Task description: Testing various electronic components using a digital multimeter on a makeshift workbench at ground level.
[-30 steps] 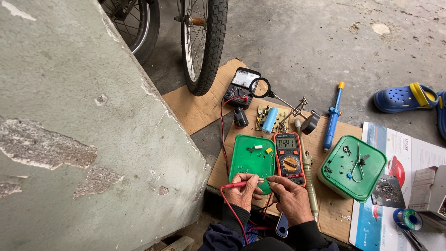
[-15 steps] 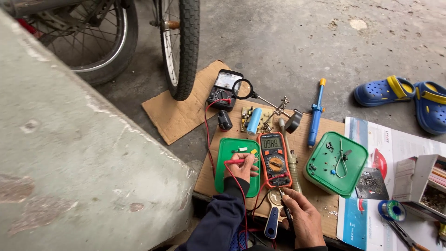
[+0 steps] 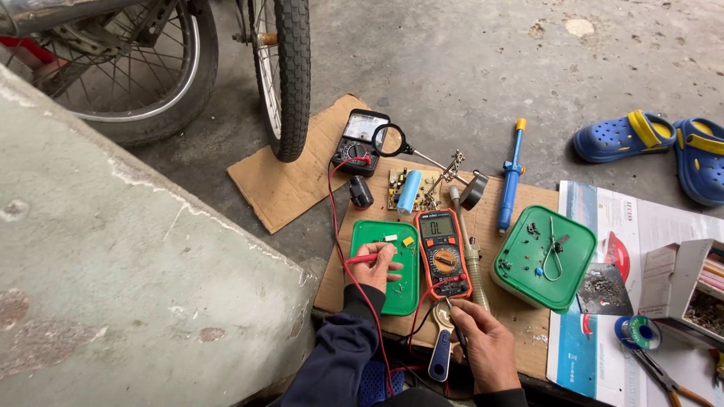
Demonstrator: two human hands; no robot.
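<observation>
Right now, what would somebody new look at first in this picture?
Probably the orange digital multimeter in the middle of the cardboard sheet, with the left hand holding a red probe over the flat green plastic tray beside it. The right hand pinches a black probe just below the meter. Two black spoked wheels stand behind.

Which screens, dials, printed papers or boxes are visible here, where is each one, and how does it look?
Digital multimeter: centre of the cardboard, orange and black, grey screen, beside the left hand.
Analog meter: behind it, near the tyre, black with a white dial.
Printed sheet: on the right, white, blue and red.
Cardboard box: right edge, open, pale.
</observation>
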